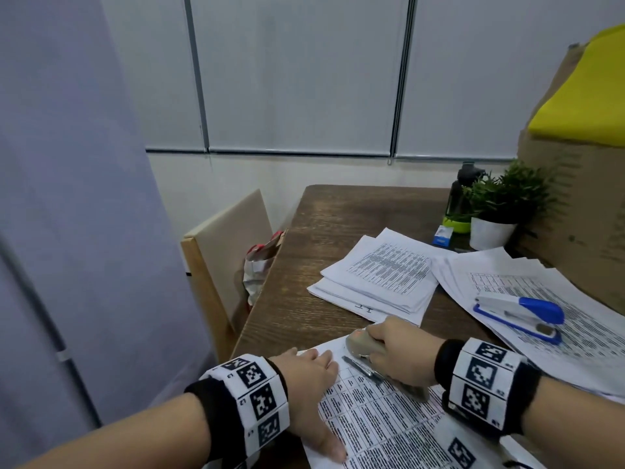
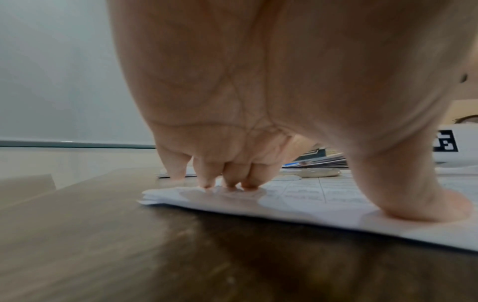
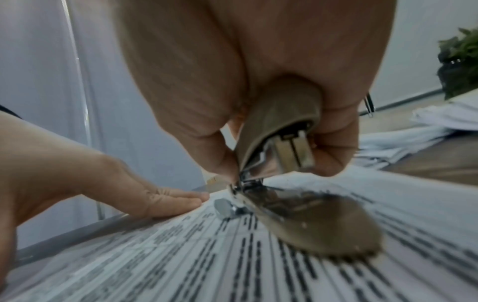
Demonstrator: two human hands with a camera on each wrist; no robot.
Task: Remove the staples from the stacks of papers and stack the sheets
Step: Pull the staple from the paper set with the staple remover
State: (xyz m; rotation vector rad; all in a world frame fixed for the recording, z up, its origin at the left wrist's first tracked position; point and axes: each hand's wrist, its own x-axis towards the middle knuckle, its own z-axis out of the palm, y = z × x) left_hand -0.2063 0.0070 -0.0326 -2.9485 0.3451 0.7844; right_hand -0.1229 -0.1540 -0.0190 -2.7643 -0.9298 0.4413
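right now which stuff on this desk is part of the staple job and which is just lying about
In the job:
- left hand, pressing flat on the near stack of papers
- right hand, gripping the beige staple remover
- far stack of sheets
- spread sheets at right

Lying about:
- blue stapler
- potted plant
- dark bottle
- cardboard box

The head view looks forward and down from above, with the table (image 1: 324,225) at lower right of frame and blinds above. The left wrist view sits just above the tabletop, facing along the left hand (image 2: 258,92). The right wrist view sits close behind the right hand (image 3: 245,71). All three share the printed sheet (image 1: 389,424).
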